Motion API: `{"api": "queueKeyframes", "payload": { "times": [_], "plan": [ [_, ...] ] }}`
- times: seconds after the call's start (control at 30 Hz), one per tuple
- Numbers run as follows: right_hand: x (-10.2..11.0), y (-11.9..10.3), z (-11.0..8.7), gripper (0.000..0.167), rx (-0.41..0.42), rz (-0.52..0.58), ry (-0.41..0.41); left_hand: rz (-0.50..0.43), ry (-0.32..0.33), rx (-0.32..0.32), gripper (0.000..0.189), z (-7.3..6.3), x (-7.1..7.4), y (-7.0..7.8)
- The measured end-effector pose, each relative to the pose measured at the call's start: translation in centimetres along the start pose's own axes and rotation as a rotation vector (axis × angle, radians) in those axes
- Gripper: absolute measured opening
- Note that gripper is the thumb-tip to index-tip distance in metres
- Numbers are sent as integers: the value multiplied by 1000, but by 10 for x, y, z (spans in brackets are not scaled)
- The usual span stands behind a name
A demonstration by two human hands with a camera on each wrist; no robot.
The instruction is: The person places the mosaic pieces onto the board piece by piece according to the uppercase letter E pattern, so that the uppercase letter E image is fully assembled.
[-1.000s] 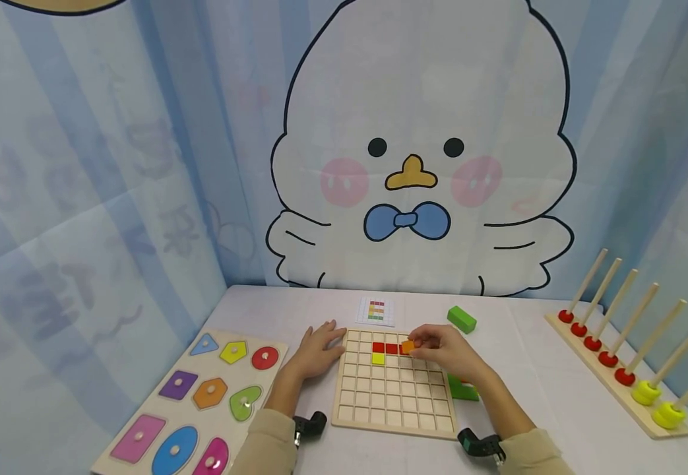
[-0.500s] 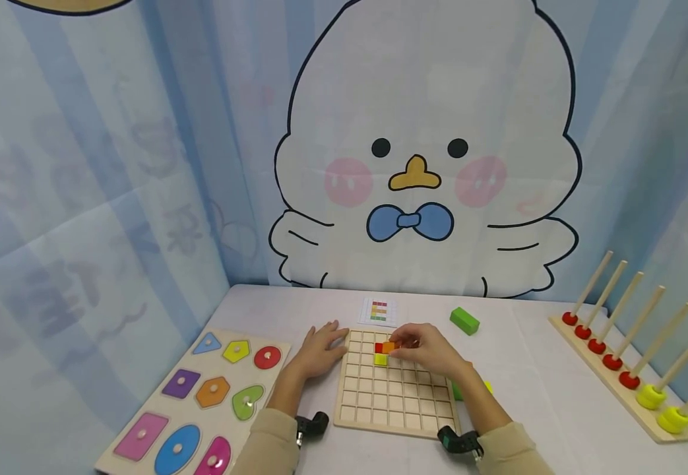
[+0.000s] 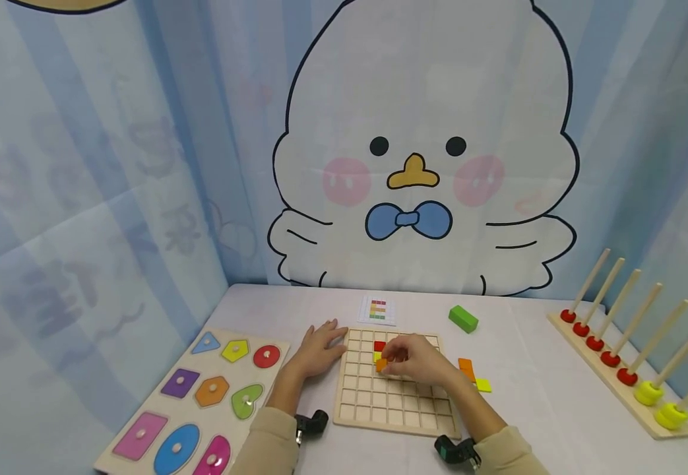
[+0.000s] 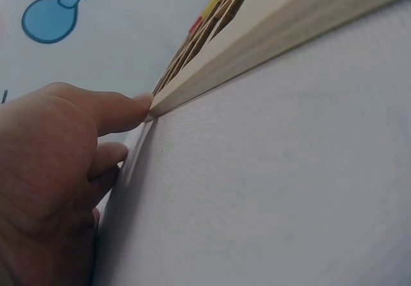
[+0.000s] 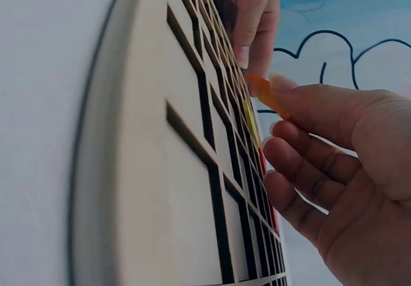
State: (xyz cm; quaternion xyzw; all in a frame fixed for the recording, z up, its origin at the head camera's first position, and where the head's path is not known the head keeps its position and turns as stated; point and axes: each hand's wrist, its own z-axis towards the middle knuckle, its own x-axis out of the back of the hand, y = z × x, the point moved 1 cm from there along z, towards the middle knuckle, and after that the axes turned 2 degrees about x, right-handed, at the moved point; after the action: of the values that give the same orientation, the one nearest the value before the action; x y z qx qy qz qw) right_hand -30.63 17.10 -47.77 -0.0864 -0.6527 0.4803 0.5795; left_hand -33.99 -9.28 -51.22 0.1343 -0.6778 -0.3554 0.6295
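My right hand [image 3: 417, 359] pinches an orange square tile [image 3: 382, 365] between thumb and index finger, low over the wooden grid board [image 3: 394, 430]. In the right wrist view, the orange tile [image 5: 270, 96] stands tilted at the grid's surface, the other fingers loosely bent. Just behind it lie a yellow tile [image 3: 377, 356] and a red tile [image 3: 379, 346] in the grid; my hand covers the cells to their right. My left hand [image 3: 320, 351] rests beside the board's left edge. Its thumb [image 4: 131, 111] touches the board's corner in the left wrist view.
A pattern card [image 3: 377, 311] lies behind the board. A green block [image 3: 463, 318], orange tiles [image 3: 466, 368] and a yellow tile [image 3: 483, 384] sit to the right. Farther right stands a peg rack [image 3: 667, 431] with beads. At left is a shape puzzle [image 3: 216, 420].
My right hand has carried the orange tile left and toward me, from over the red row to just below the yellow tile. My left hand stays at the board's edge.
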Motion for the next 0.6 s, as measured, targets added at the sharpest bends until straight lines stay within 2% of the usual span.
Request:
{"api": "queueKeyframes", "payload": {
  "times": [0.4,0.6],
  "plan": [
    [-8,-5,-2,17,-30,-69,-17,-18,13,-7,48,-1,-3,-1],
    [-2,-4,-5,25,-20,-100,-10,-9,13,-14,48,0,-2,0]
  ]
}}
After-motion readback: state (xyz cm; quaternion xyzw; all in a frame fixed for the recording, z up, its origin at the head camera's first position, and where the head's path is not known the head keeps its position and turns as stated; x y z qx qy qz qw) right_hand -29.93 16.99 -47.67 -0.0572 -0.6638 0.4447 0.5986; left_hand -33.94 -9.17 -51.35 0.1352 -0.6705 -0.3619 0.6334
